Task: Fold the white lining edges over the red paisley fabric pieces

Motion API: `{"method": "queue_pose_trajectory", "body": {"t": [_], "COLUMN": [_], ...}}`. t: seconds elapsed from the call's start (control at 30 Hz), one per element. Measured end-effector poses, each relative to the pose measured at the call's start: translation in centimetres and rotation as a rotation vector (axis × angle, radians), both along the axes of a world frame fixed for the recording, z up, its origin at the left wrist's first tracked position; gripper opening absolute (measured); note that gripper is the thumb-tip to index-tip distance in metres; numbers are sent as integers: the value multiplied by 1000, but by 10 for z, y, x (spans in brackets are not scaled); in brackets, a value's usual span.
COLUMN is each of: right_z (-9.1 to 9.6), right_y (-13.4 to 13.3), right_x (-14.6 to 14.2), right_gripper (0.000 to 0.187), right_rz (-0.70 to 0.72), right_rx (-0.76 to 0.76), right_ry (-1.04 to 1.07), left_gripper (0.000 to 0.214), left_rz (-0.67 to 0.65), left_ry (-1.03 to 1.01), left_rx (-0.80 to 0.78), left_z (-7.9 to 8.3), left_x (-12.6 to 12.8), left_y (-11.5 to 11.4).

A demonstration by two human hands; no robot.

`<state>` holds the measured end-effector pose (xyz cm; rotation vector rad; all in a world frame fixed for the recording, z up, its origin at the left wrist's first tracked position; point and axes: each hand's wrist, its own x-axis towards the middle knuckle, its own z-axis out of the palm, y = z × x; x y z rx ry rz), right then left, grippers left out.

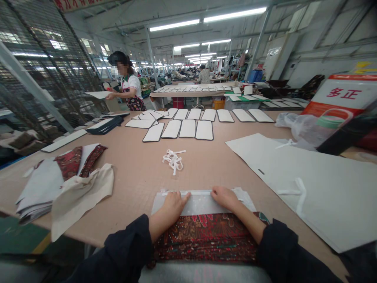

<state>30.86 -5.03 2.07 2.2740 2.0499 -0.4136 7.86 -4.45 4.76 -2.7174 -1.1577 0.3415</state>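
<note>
The left hand (pixel 172 206) and right hand (pixel 225 196) are lying flat and unclenched, pressing one white panel (pixel 200 204) over one red patterned cloth (pixel 206 236) at the table's (pixel 132 177) near edge. Beyond, one ribbon tangle (pixel 173 159) is sitting on open tabletop, and four white pads (pixel 179 129) are lining up mid-table.

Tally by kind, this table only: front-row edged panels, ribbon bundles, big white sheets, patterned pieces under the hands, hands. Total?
Front-row panels: 4
Ribbon bundle: 1
Big white sheet: 1
Patterned piece: 1
Hands: 2, left hand and right hand
Total: 9
</note>
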Motion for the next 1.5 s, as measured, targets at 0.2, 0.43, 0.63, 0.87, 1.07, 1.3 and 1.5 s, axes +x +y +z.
{"method": "queue_pose_trajectory", "body": {"t": [0.2,0.43,0.63,0.87,1.07,1.3,1.5], "right_z": [3,4,11,5,-3,-10,-7], "right_y": [3,6,2,-14,-27,-26,-23], "right_x": [-1,-4,-4,65,107,104,104], "right_gripper": [31,32,33,26,23,16,16], "right_rz": [-12,49,56,-101,-270,-372,-383], "right_rx": [-28,-31,29,41,118,125,110], "right_ry": [-10,-54,-110,88,275,170,136], "left_gripper": [48,36,27,28,28,30,34], "left_rz": [30,56,-138,-122,-117,-127,-132], "left_ry": [6,144,-69,-139,-158,-154,-149], "left_rx": [-25,-81,-97,-31,21,41,35], "left_z": [-5,10,0,-22,-26,-28,-27], "left_x": [6,34,80,78,77,78,78], "left_y": [2,8,1,1,2,2,1]}}
